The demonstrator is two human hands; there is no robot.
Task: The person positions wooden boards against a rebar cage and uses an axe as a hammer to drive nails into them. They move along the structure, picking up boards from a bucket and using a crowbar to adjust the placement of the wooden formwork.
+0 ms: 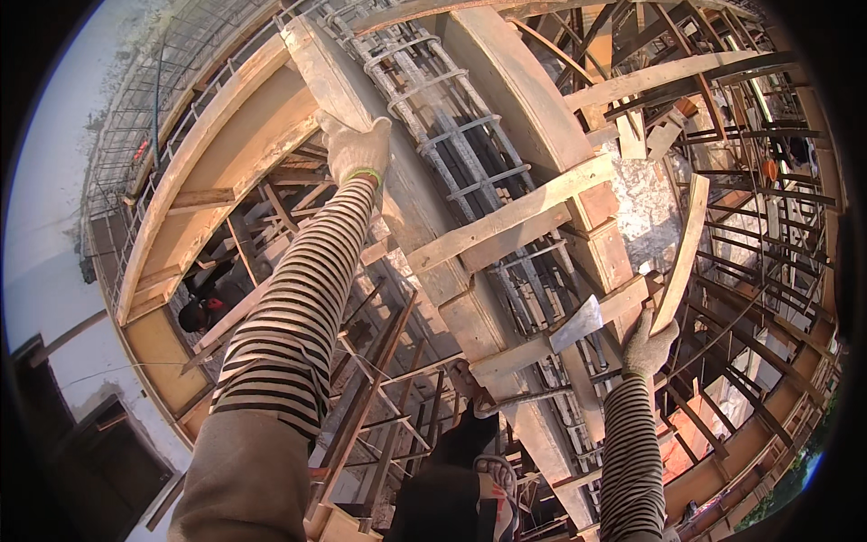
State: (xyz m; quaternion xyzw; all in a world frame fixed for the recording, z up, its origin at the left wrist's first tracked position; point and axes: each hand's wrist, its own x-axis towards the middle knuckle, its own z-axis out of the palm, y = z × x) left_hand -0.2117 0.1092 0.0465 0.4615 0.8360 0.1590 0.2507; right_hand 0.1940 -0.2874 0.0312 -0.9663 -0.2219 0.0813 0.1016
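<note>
My left hand, in a pale knit glove, has its fingers closed on the top edge of a long formwork board at upper centre-left. My right hand, gloved too, grips a short pale wooden batten that angles upward at the right. Just left of my right hand a flat grey metal blade lies at a wooden crosspiece; whether it has a handle is unclear. A rebar cage runs lengthwise inside the beam formwork, spanned by wooden cross battens.
A curved plywood form stands at left. Open timber framing drops away at right, with props and poles below. My sandaled foot is at the bottom. Another person's dark head shows beneath the left formwork. A white wall has dark openings.
</note>
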